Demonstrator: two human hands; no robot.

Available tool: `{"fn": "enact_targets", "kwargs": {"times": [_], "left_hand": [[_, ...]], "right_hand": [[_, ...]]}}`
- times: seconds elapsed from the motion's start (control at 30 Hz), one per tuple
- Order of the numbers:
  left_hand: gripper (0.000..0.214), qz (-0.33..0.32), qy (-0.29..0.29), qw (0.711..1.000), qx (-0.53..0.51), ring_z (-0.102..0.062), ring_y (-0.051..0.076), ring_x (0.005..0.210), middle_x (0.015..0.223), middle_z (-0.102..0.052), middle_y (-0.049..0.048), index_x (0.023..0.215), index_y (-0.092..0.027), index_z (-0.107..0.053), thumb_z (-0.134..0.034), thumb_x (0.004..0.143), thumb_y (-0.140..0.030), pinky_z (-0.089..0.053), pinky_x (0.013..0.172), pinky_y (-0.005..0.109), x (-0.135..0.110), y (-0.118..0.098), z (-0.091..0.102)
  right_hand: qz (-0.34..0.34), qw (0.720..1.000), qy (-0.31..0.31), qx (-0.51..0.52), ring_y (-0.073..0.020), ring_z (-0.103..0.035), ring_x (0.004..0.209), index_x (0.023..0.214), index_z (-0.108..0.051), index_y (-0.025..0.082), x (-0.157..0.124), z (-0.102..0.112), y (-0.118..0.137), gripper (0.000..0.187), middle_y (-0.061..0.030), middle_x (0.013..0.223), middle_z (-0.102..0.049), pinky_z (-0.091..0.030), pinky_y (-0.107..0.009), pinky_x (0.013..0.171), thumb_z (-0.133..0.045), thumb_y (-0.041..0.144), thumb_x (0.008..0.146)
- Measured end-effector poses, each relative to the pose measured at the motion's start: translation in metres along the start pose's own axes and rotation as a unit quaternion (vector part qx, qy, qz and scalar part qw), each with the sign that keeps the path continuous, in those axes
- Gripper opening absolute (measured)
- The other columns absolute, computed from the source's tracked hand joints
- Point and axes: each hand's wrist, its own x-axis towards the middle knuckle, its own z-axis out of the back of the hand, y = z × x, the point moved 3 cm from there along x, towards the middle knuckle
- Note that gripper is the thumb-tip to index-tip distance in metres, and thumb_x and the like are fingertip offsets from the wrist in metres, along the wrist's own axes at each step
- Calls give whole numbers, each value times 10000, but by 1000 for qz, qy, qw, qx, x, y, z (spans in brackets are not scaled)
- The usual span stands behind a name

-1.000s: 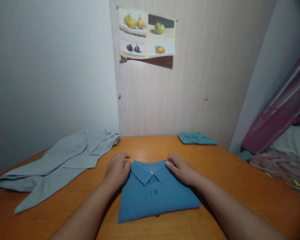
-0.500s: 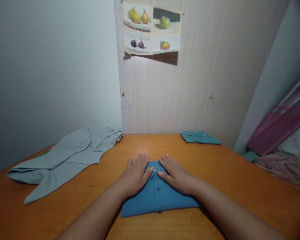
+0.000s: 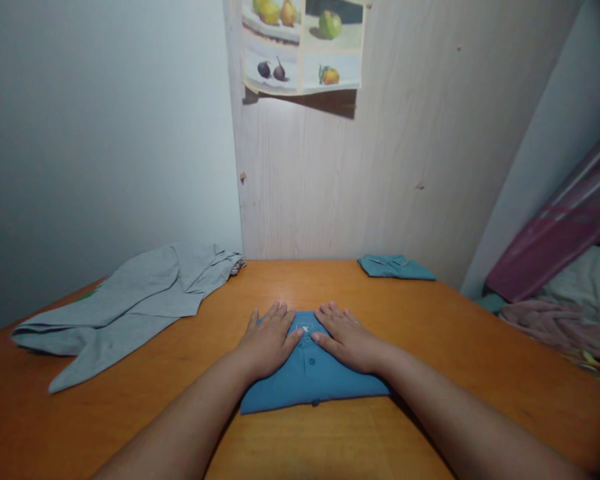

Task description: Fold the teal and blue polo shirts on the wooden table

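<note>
A folded blue shirt [image 3: 314, 383] lies on the wooden table straight in front of me, its button placket and a small white collar label facing up. My left hand [image 3: 270, 340] rests flat on the upper left part of the shirt, fingers stretched forward. On the upper right part lies my right hand [image 3: 347, 339], palm down with its fingers extended too. Both thumbs point inward towards the collar, with a narrow gap between them. The parts of the collar under the palms are hidden.
Along the table's [image 3: 300, 287] left side is a loosely laid grey garment [image 3: 145, 293]. A folded teal garment [image 3: 397, 267] sits at the back right. Behind the table rises a wooden panel with fruit pictures [image 3: 303, 50]. Past the right edge are a pink curtain [image 3: 545, 240] and heaped fabric [image 3: 555, 320].
The whole scene sits slightly higher in the picture, as the camera has tilted down a little. Both hands stay flat on the blue shirt in nearly the same place.
</note>
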Motion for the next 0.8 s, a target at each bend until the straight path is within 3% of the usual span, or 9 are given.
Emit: {"fn": "enact_targets", "kwargs": {"times": [0.13,0.27,0.37,0.5,0.6,0.8], "left_hand": [[520,-31,-46,998,-7,-269,314,1485,1569,-391,126,1425,-231,-489,-377,986,-485,-52,1180,644,-1,-1,8],[453,-42,-57,997,-37,-364,275,1440,1514,-478,106,1384,-230,-512,-385,991,-416,-142,1200,570,-2,-3,12],[566,-44,-33,997,-54,-270,294,1484,1564,-408,95,1447,-247,-452,-359,981,-556,-115,1201,581,-6,-6,14],[891,-64,11,997,-47,-89,353,1522,1636,-248,93,1546,-263,-305,-430,837,-787,-26,1190,631,-12,-10,15],[1041,-65,36,997,-38,-45,380,1520,1645,-204,111,1570,-246,-255,-475,751,-851,-19,1186,642,-14,-11,14],[1112,-54,58,996,-38,-21,383,1519,1652,-159,119,1583,-227,-213,-459,720,-884,-20,1191,632,-13,-13,14]], "right_hand": [[4,1000,-14,10,-312,-80,1522,1570,-282,181,0,1,-1,857,-122,1638,-182,-105,-528,1215,-264,751,931],[36,997,-59,20,-300,-128,1518,1543,-359,237,0,4,-1,733,-100,1631,-233,-124,-520,1216,-378,671,951],[83,990,-108,28,-279,-204,1504,1451,-502,300,1,5,1,549,-78,1602,-325,-165,-538,1204,-468,553,964],[126,982,-136,41,-280,-272,1482,1247,-669,288,2,4,4,352,-90,1556,-412,-214,-557,1183,-550,427,947],[124,982,-135,47,-290,-275,1480,1189,-692,284,2,4,5,313,-100,1548,-423,-216,-571,1177,-592,416,924],[118,984,-116,63,-317,-245,1488,1122,-706,290,2,5,7,297,-82,1549,-427,-194,-615,1164,-657,446,874]]}}
